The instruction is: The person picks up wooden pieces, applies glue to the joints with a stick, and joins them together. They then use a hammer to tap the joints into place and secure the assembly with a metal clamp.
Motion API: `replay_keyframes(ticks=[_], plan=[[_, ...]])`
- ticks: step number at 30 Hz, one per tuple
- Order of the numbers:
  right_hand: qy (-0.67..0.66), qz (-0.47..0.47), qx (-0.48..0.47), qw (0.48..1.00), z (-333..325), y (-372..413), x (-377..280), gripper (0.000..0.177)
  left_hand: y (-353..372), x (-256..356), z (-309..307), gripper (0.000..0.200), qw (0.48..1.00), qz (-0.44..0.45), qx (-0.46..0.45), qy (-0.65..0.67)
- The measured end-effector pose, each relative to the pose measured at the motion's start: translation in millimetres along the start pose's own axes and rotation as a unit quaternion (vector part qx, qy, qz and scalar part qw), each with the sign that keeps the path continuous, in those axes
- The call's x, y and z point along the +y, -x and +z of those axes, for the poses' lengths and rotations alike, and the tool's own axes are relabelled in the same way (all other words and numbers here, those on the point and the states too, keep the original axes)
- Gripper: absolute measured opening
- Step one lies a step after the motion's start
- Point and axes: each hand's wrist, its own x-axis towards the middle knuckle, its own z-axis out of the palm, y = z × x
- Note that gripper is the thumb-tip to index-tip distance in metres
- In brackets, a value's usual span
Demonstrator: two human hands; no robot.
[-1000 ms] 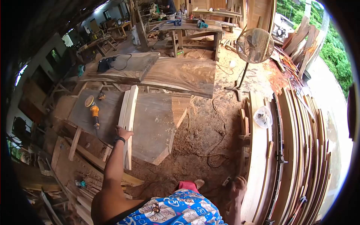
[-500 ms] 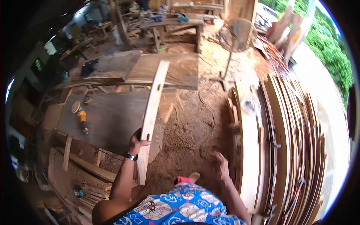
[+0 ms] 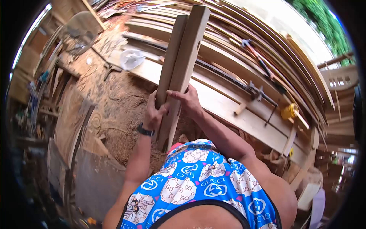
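Two long wooden pieces stand close side by side in front of me, pointing away from my body. My left hand (image 3: 155, 113), with a dark watch at the wrist, is closed round the left wooden piece (image 3: 172, 63). My right hand (image 3: 187, 100) grips the right wooden piece (image 3: 191, 49), its thumb lying across the near face. A small slot shows in the right piece's side. Their lower ends come down near my waist. Some of my fingers are hidden behind the wood.
Beyond the pieces lies a stack of long boards (image 3: 238, 57) with a bar clamp (image 3: 259, 93), a plastic bag (image 3: 132, 59) and a yellow container (image 3: 289, 111). A standing fan (image 3: 78, 32) is at upper left. Sawdust covers the floor (image 3: 110, 118). A wooden panel (image 3: 95, 187) lies lower left.
My view has swung right, from the workbench to the board stack. A second wooden piece is now beside the first. My right hand, free before, has closed on wood.
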Motion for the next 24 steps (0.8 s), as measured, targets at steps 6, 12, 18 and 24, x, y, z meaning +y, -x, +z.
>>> replay_keyframes(ticks=[6, 12, 18, 24], plan=[[0.097, -0.155, 0.071, 0.981, -61.5, -1.9, -21.9, 0.043, -84.1, -28.7, 48.4, 0.057, 0.989, 0.006, -0.113, 0.095], [0.269, -0.180, 0.208, 0.923, -140.6, 49.3, -78.7, 0.046, -107.7, -31.7, 49.5, 0.052, 0.862, -0.192, -0.261, 0.390], [0.325, -0.154, 0.290, 0.887, -168.4, 127.9, -99.5, 0.046, -114.0, -67.8, 47.3, 0.068, 0.888, -0.212, -0.332, 0.238], [0.373, -0.018, 0.369, 0.851, -190.1, 211.8, -77.9, 0.047, -108.1, -91.0, 46.8, 0.069, 0.941, -0.005, -0.289, -0.178]])
